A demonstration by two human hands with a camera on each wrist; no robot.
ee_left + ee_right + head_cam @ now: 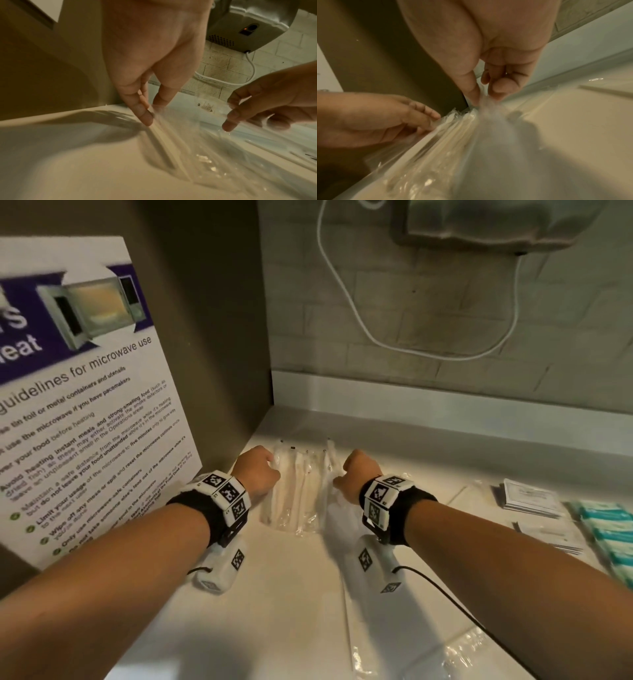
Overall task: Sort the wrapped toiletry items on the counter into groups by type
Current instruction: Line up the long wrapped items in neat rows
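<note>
A pile of long white items in clear plastic wrap (301,487) lies in the back left corner of the pale counter (274,594). My left hand (260,470) is at the pile's left edge. In the left wrist view its thumb and fingers (145,116) pinch the wrap there. My right hand (356,470) is at the pile's right edge. Thumb and fingers (498,88) pinch the crinkled wrap (486,108) of the rightmost item. The pile (445,142) lies between both hands.
To the right lie a stack of white sachets (529,496), flat white packets (548,535) and teal packets (609,529). Another clear-wrapped item (462,652) lies near the front. A microwave poster (85,405) covers the left wall. A hand dryer (496,224) and its cable (342,302) hang above.
</note>
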